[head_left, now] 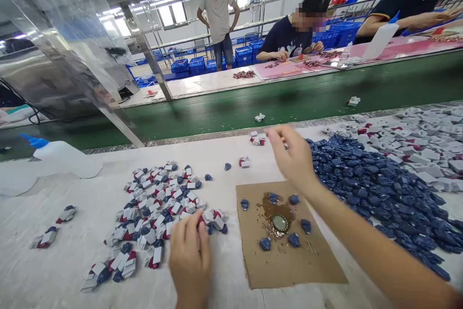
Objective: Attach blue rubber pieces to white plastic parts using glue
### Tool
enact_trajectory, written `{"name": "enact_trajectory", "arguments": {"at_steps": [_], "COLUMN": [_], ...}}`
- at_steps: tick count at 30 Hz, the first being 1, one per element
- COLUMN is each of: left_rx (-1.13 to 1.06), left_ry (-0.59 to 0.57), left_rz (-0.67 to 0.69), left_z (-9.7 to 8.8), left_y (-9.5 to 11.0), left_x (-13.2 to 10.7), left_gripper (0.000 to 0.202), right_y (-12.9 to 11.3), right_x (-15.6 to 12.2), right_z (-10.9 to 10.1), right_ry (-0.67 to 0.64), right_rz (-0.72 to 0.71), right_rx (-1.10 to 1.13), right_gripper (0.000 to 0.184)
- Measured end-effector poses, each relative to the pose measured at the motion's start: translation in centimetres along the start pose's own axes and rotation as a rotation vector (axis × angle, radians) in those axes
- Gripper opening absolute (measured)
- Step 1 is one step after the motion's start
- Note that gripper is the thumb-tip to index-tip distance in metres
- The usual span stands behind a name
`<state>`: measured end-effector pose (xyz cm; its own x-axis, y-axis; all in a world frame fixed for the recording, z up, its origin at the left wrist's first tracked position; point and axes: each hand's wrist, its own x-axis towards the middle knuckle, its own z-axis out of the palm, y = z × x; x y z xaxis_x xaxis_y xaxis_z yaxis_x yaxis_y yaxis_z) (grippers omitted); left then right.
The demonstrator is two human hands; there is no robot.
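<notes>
Our left hand (190,256) curls its fingers onto a piece (202,220) at the near edge of the assembled pile (155,208), while our right hand (294,157), fingers narrowed and seemingly empty, reaches past the cardboard (289,265), which likely keeps glue (271,210) off the desk (43,270), toward loose pieces (257,139).

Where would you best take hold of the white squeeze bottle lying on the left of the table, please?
Probably take the squeeze bottle around its wide white body, coming from above with the grip across its width. It lies on its side, blue nozzle pointing left; that end looks too narrow and tapered for a sure hold.
</notes>
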<state>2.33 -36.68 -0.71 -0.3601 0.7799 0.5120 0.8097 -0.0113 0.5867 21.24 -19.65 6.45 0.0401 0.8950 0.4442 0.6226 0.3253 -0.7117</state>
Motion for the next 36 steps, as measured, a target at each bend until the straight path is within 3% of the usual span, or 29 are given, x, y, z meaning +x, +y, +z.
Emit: {"name": "enact_trajectory", "arguments": {"at_steps": [3, 6, 11, 15, 18, 21, 23, 26, 28, 30, 32, 36], "left_rx": [0.297, 0.392, 0.424, 0.442, 0.341, 0.277, 0.371, 0.540, 0.517, 0.302, -0.078, -0.802], "left_ry": [0.003, -0.008, -0.009, 0.013, -0.050, -0.155, -0.190, -0.201, -0.188, -0.188, -0.311, -0.892], "left_rz": [0.052, 0.071, 0.106, 0.143, 0.385, 0.563, 0.485, 0.330, 0.291, 0.264, 0.176, -0.211], "left_z": [0.1, 1.6, 3.6, 3.3, 2.8, 2.1, 1.5, 0.5, 0.2, 0.3, 0.7, 2.9], "left_y": [-1.8, -1.7, -3.0, -3.5, -2.5, -1.7, -1.8, -2.3, -1.6, 0.5, 3.5, 8.3], "left_x": [0.5, 0.0, -0.3, -0.4, -0.4, 0.4, 1.3, 3.0, 3.8, 4.1, 4.2, 4.3], "left_gripper": [0.035, 0.043, 0.033, 0.046, 0.049, 0.030, 0.025, 0.036, 0.042, 0.042, 0.044, 0.049], "right_y": [4.2, 7.4, 9.8, 10.0, 9.3, 8.2, 7.3, 5.8, 4.8, 3.8, 2.8, 2.5], "right_x": [8.7, 14.1, 16.8, 16.7, 15.6, 12.9, 10.3, 5.6, 2.3, -0.7, -3.4, -7.0], "right_z": [1.7, 4.7, 9.8, 11.0, 9.7, 6.5, 3.6, -0.9, -3.5, -5.4, -6.6, -7.4], "right_ry": [-0.128, -0.259, -0.360, -0.351, -0.328, -0.322, -0.328, -0.355, -0.386, -0.419, -0.439, -0.468], "right_rz": [0.110, 0.162, 0.128, 0.080, 0.025, -0.084, -0.193, -0.350, -0.463, -0.586, -0.669, -0.679], "right_rx": [-0.209, -0.350, -0.482, -0.517, -0.483, -0.390, -0.315, -0.217, -0.153, -0.089, -0.026, 0.027], "right_gripper": [0.022, 0.031, 0.033, 0.033, 0.033, 0.037, 0.040, 0.044, 0.042, 0.036, 0.035, 0.043]}}
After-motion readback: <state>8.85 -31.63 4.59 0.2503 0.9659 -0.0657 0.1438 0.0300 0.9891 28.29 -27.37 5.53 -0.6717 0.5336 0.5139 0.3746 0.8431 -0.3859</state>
